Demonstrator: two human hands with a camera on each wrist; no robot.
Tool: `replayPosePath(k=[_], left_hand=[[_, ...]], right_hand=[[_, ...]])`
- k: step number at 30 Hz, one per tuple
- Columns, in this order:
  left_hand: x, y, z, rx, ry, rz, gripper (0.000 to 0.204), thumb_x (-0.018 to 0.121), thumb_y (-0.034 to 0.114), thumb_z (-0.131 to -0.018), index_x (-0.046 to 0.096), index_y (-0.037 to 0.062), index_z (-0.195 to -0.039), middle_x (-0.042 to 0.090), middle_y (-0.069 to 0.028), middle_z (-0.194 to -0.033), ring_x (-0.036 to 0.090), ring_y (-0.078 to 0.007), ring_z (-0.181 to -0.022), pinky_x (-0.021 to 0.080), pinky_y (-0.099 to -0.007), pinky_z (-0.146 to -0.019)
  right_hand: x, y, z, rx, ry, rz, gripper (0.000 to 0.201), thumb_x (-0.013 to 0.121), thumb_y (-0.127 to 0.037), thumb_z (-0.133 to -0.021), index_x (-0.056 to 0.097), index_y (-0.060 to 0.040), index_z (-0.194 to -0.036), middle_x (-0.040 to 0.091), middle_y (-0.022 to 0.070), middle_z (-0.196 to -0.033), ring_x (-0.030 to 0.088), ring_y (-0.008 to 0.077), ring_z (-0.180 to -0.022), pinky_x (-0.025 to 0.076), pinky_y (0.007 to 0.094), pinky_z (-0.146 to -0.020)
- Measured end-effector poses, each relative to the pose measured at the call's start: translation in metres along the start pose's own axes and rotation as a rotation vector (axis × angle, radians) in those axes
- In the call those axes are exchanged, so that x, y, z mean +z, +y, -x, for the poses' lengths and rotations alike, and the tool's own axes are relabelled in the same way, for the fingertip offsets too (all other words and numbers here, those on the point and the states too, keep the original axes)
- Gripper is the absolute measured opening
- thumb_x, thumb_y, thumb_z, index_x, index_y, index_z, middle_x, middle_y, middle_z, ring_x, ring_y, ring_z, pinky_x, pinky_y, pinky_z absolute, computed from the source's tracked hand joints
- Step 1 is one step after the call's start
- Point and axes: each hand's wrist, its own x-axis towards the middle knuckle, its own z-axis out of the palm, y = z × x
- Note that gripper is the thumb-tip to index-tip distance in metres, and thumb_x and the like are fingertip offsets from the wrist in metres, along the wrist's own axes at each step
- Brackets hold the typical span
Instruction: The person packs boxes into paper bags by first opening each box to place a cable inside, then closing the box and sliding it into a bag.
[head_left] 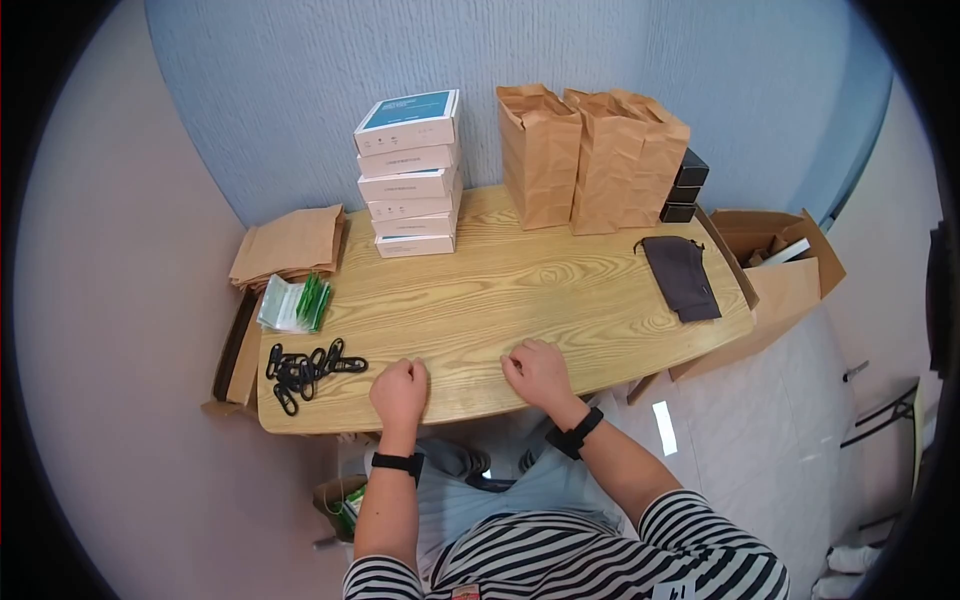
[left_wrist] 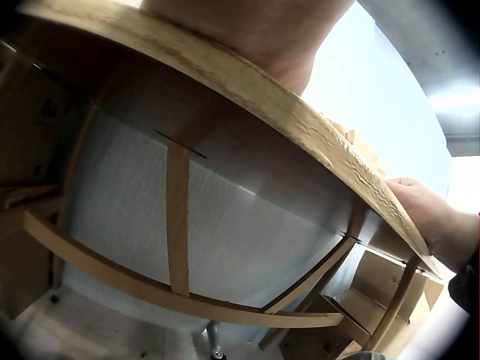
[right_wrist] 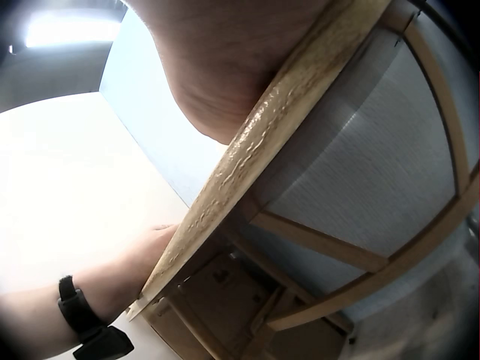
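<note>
My left hand (head_left: 399,392) rests on the front edge of the wooden table (head_left: 450,320), its fingers loosely curled and holding nothing. A short way to the right, my right hand (head_left: 540,374) lies on the same edge, also empty and loosely curled. Nearest the left hand is a pile of black oblong loops (head_left: 300,372) that look like clips. Behind the pile lie green-and-white packets (head_left: 297,303). A dark grey drawstring pouch (head_left: 682,278) lies flat toward the table's right end. Both wrist views show the hands at the rim, with the fingers hidden.
Several white boxes with blue tops (head_left: 415,180) are stacked at the back. Brown paper bags (head_left: 625,165) stand upright beside small black boxes (head_left: 686,185). Folded paper bags (head_left: 287,243) lie at the left end. An open cardboard box (head_left: 775,290) stands beyond the right end.
</note>
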Motion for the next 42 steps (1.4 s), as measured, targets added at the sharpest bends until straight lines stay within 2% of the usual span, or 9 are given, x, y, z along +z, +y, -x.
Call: replayPosePath(k=[9, 23, 34, 36, 40, 42], left_hand=[[-0.0003, 0.0002, 0.0002, 0.007, 0.002, -0.005, 0.037, 0.064, 0.032, -0.093, 0.064, 0.0062, -0.066, 0.064, -0.0170, -0.067, 0.063, -0.0396, -0.064, 0.049, -0.0499, -0.060], [-0.0019, 0.0004, 0.0001, -0.026, -0.031, 0.015, 0.042, 0.061, 0.036, -0.095, 0.065, 0.0034, -0.069, 0.064, -0.0174, -0.070, 0.062, -0.0401, -0.068, 0.049, -0.0499, -0.063], [0.0012, -0.0008, 0.0001, 0.013, 0.031, 0.008, 0.038, 0.065, 0.033, -0.092, 0.064, 0.0060, -0.066, 0.064, -0.0166, -0.067, 0.063, -0.0396, -0.064, 0.049, -0.0501, -0.060], [0.0000, -0.0004, 0.0003, 0.000, 0.011, 0.016, 0.039, 0.063, 0.034, -0.094, 0.064, 0.0049, -0.068, 0.064, -0.0169, -0.068, 0.063, -0.0397, -0.065, 0.049, -0.0499, -0.061], [-0.0011, 0.0005, 0.0005, -0.012, -0.009, 0.023, 0.041, 0.062, 0.035, -0.095, 0.065, 0.0036, -0.069, 0.064, -0.0171, -0.069, 0.062, -0.0397, -0.066, 0.048, -0.0495, -0.062], [-0.0017, 0.0011, 0.0003, -0.014, -0.012, 0.020, 0.041, 0.062, 0.035, -0.095, 0.065, 0.0036, -0.069, 0.064, -0.0171, -0.069, 0.062, -0.0396, -0.066, 0.048, -0.0494, -0.062]], right_hand=[[0.0002, -0.0017, -0.0007, 0.047, 0.001, -0.051, 0.019, 0.068, -0.024, -0.089, 0.067, -0.0084, -0.078, 0.065, 0.0084, -0.076, 0.062, 0.0301, -0.078, 0.042, 0.0444, -0.071], [0.0011, 0.0006, 0.0003, 0.019, 0.002, -0.040, 0.019, 0.069, -0.023, -0.088, 0.068, -0.0080, -0.077, 0.063, 0.0080, -0.075, 0.062, 0.0308, -0.078, 0.042, 0.0446, -0.070], [0.0001, -0.0006, -0.0002, 0.024, -0.010, -0.033, 0.019, 0.068, -0.024, -0.089, 0.068, -0.0083, -0.079, 0.065, 0.0079, -0.077, 0.063, 0.0302, -0.079, 0.042, 0.0442, -0.072], [0.0001, -0.0031, 0.0001, 0.147, -0.007, -0.063, 0.019, 0.067, -0.025, -0.090, 0.069, -0.0086, -0.082, 0.066, 0.0079, -0.078, 0.063, 0.0300, -0.080, 0.043, 0.0438, -0.074], [0.0010, -0.0020, -0.0006, 0.038, 0.058, -0.061, 0.023, 0.067, -0.026, -0.091, 0.068, -0.0086, -0.076, 0.064, 0.0081, -0.076, 0.062, 0.0303, -0.079, 0.042, 0.0438, -0.073], [-0.0012, 0.0002, -0.0002, 0.021, -0.056, 0.019, 0.028, 0.066, -0.027, -0.091, 0.065, -0.0083, -0.070, 0.061, 0.0085, -0.073, 0.060, 0.0308, -0.077, 0.041, 0.0440, -0.072]])
